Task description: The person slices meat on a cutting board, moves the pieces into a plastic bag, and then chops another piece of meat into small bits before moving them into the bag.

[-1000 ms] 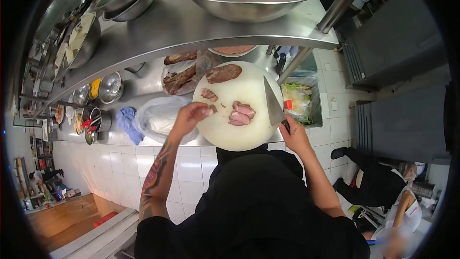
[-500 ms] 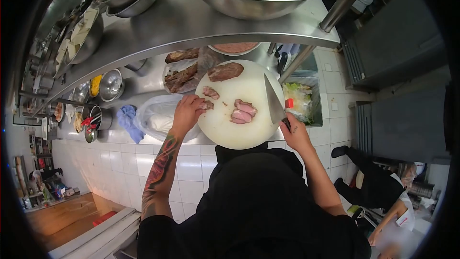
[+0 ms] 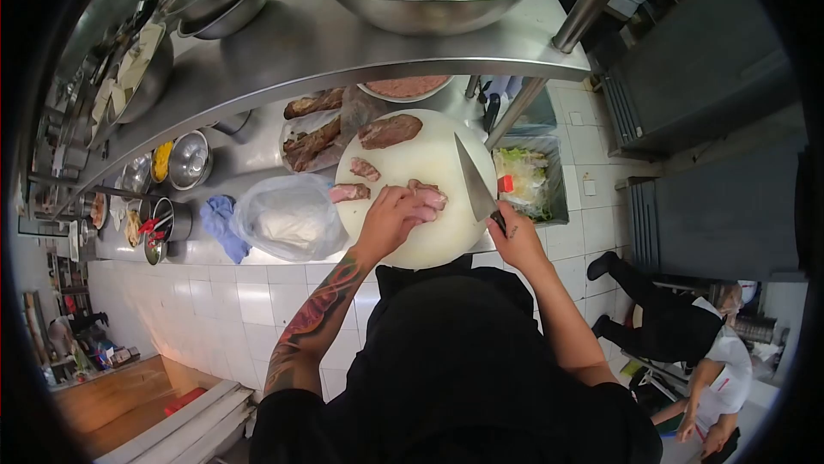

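Note:
On the round white cutting board (image 3: 412, 245) my left hand (image 3: 395, 215) rests with its fingertips on pink sliced meat (image 3: 427, 193) right of the middle. The fingers bend over the slices and partly hide them. My right hand (image 3: 513, 232) is wrapped round the handle of a large knife (image 3: 475, 179) at the board's right edge, its blade pointing up and away. One meat piece (image 3: 350, 193) lies at the left edge, a smaller one (image 3: 365, 169) just above it. A large browned piece of meat (image 3: 390, 131) lies at the top of the board.
Left of the board sit a plastic bag (image 3: 290, 219) and a blue cloth (image 3: 225, 228). Bagged browned meat (image 3: 313, 142) lies behind. A steel shelf (image 3: 369, 56) crosses above the far side. A bin (image 3: 528, 181) with greens stands right; a co-worker (image 3: 687, 327) is at lower right.
My left hand has moved right from the piece at the board's left edge to the pink slices. That piece now lies released. My right hand still holds the knife. The view has shifted slightly.

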`<action>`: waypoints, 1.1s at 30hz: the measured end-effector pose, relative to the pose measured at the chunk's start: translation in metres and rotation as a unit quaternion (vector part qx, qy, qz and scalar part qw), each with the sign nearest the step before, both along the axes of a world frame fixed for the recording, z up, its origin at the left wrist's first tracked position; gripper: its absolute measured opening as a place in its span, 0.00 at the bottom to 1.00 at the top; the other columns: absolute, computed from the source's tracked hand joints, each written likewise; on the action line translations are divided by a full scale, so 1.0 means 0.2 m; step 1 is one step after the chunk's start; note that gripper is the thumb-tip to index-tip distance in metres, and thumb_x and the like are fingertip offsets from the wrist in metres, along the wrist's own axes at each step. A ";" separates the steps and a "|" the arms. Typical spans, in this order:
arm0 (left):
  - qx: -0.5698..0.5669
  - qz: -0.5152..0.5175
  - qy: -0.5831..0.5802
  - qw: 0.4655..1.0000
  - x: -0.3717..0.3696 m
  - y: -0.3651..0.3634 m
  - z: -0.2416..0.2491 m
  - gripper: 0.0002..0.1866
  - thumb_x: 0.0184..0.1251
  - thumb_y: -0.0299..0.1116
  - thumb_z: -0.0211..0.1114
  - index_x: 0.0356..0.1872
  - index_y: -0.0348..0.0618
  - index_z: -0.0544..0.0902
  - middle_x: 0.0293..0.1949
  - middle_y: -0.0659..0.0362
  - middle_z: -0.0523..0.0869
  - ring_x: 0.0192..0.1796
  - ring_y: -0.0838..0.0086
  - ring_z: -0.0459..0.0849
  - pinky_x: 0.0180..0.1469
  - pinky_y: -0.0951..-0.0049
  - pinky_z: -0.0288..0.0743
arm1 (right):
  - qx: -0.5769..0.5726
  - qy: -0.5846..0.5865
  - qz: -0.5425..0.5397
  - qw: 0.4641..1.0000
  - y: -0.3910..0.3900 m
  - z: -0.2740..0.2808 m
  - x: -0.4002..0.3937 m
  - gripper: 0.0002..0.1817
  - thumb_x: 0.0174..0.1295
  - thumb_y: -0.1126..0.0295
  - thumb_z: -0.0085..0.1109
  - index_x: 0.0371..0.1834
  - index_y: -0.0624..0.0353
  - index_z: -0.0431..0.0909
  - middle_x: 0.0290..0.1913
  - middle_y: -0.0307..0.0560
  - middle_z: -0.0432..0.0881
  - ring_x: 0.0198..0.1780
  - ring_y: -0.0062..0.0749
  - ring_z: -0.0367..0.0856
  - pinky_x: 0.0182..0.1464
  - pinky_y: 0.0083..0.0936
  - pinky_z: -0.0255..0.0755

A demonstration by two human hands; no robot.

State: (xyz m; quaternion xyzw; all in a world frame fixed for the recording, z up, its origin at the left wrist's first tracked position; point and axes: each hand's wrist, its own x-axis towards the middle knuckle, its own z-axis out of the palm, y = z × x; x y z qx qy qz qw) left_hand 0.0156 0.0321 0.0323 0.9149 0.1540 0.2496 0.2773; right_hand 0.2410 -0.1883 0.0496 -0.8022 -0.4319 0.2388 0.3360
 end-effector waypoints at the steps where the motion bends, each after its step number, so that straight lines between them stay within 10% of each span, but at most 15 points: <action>1: 0.001 -0.002 0.001 1.000 -0.02 0.01 -0.02 0.19 0.59 0.25 0.82 0.52 0.45 0.90 0.51 0.56 0.90 0.55 0.53 0.88 0.60 0.55 0.83 | -0.002 -0.002 0.001 1.000 0.00 0.00 -0.01 0.18 0.77 0.66 0.66 0.63 0.64 0.78 0.38 0.67 0.89 0.43 0.74 0.88 0.45 0.58 0.79; 9: -0.168 -0.072 0.043 0.982 -0.04 0.08 0.06 0.12 0.63 0.21 0.80 0.46 0.41 0.91 0.39 0.55 0.89 0.47 0.53 0.91 0.53 0.60 0.85 | 0.007 0.024 -0.012 1.000 -0.01 0.02 -0.01 0.17 0.77 0.65 0.66 0.61 0.63 0.77 0.38 0.68 0.89 0.43 0.74 0.87 0.46 0.58 0.79; 15: -0.279 -0.078 0.026 0.957 0.09 0.12 0.06 0.17 0.65 0.24 0.80 0.55 0.45 0.93 0.50 0.53 0.89 0.54 0.53 0.90 0.53 0.58 0.86 | -0.004 0.017 0.000 1.000 -0.01 0.02 0.00 0.18 0.77 0.65 0.66 0.62 0.63 0.78 0.39 0.68 0.89 0.44 0.74 0.88 0.47 0.59 0.79; 21: -0.036 -0.014 0.011 0.999 0.10 0.08 -0.05 0.25 0.59 0.23 0.78 0.60 0.48 0.91 0.56 0.55 0.87 0.60 0.53 0.86 0.61 0.55 0.83 | 0.003 0.022 -0.006 1.000 -0.01 0.01 0.00 0.18 0.77 0.64 0.66 0.61 0.63 0.77 0.39 0.68 0.89 0.44 0.74 0.88 0.47 0.60 0.78; 33: -0.060 -0.062 0.022 0.996 0.04 0.06 -0.03 0.14 0.60 0.25 0.81 0.45 0.43 0.88 0.47 0.54 0.92 0.53 0.53 0.88 0.60 0.55 0.81 | -0.008 0.006 -0.006 1.000 -0.01 -0.03 0.01 0.19 0.77 0.65 0.67 0.64 0.63 0.78 0.40 0.68 0.89 0.45 0.72 0.88 0.47 0.55 0.80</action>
